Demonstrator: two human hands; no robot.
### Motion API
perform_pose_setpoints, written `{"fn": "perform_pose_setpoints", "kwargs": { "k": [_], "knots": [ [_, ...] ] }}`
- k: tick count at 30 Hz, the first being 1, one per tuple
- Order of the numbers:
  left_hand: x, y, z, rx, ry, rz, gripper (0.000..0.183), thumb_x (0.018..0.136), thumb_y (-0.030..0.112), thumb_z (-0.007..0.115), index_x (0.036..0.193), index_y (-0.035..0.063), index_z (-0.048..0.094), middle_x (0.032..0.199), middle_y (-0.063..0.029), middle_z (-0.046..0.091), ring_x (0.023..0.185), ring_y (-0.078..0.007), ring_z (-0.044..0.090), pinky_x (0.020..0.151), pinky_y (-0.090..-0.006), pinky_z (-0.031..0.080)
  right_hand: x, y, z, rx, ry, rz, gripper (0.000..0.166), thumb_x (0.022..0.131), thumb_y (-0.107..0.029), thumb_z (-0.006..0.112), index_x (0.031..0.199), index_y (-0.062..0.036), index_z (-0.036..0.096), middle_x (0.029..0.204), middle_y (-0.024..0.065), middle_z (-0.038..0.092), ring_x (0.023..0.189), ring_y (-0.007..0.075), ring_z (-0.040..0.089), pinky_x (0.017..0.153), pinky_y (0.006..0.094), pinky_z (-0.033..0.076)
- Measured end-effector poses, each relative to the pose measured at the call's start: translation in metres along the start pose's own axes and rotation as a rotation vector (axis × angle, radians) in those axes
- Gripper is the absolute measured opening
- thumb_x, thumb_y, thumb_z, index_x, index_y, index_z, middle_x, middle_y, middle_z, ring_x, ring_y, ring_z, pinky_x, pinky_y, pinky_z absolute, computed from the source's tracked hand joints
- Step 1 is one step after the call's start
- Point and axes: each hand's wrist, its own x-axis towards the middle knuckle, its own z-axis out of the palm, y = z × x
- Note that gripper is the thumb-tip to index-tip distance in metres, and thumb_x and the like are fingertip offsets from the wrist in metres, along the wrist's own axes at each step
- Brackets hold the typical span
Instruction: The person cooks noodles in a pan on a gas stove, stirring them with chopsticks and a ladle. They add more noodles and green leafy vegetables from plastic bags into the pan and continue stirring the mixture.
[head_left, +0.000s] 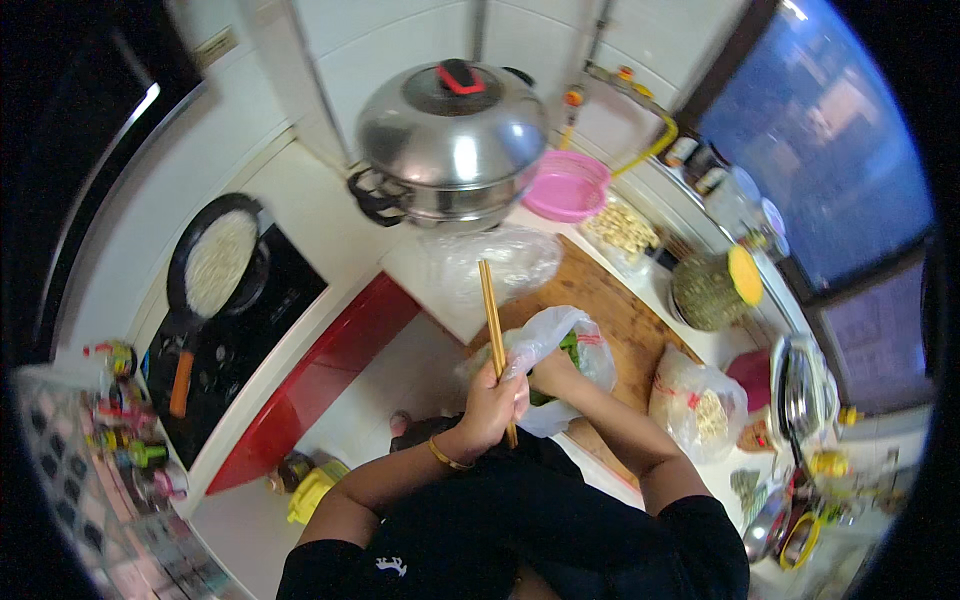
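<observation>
A pair of wooden chopsticks (491, 315) stands slanted in my left hand (491, 405). The same hand grips the gathered edge of a thin white plastic bag (598, 360). My right hand (553, 373) reaches inside that bag among green leafy vegetables (570, 346); its fingers are hidden, so what they hold cannot be made out. Below the bag lies a wooden cutting board (626, 307). A second plastic bag (697, 412), with pale pieces in it, sits by my right forearm.
On the left, a frying pan (180, 289) with a white layer of food rests on a black cooktop (281, 289). A lidded steel steamer pot (450, 142), a pink plastic basket (566, 187) and a cut pumpkin (705, 292) line the counter. Crumpled clear plastic (487, 262) lies before the pot.
</observation>
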Motion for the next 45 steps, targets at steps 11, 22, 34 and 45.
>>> {"fn": "perform_pose_setpoints", "kwargs": {
  "k": [11,22,34,45],
  "knots": [
    [-0.096,0.080,-0.072,-0.195,0.525,0.231,0.014,0.091,0.011,0.047,0.104,0.0061,0.052,0.064,0.0023,0.042,0.047,-0.0069,0.038,0.038,-0.0212,0.031,0.056,-0.154,0.009,0.094,-0.095,-0.562,0.031,0.067,-0.020,0.070,0.092,-0.0030,0.063,0.109,0.0182,0.057,0.104,0.0349,0.052,0.086,0.0403,0.042],
    [-0.166,0.140,-0.166,-0.390,0.658,0.508,0.003,0.090,0.009,0.048,0.090,0.0098,0.051,0.065,0.0052,0.042,0.050,-0.0038,0.037,0.041,-0.0181,0.030,0.079,-0.314,0.010,0.044,-0.161,-0.806,0.026,0.062,-0.019,0.071,0.073,0.0014,0.059,0.088,0.0174,0.057,0.089,0.0362,0.053,0.076,0.0417,0.043],
    [-0.201,0.188,-0.237,-0.357,0.738,0.596,0.009,0.091,0.015,0.050,0.084,0.0119,0.049,0.061,0.0060,0.038,0.047,-0.0046,0.034,0.039,-0.0188,0.027,0.123,-0.401,0.027,0.168,-0.131,-0.909,0.033,0.063,-0.009,0.071,0.092,0.0019,0.060,0.086,0.0149,0.062,0.075,0.0261,0.061,0.066,0.0304,0.047],
    [-0.189,0.232,-0.269,-0.749,0.498,0.730,0.018,0.094,0.030,0.046,0.091,0.0130,0.050,0.059,0.0074,0.032,0.046,-0.0054,0.029,0.042,-0.0186,0.026,0.193,-0.445,-0.015,0.546,-0.397,-0.875,0.031,0.068,-0.008,0.071,0.097,-0.0034,0.063,0.079,0.0105,0.065,0.068,0.0118,0.060,0.063,0.0269,0.047]
  ]
}}
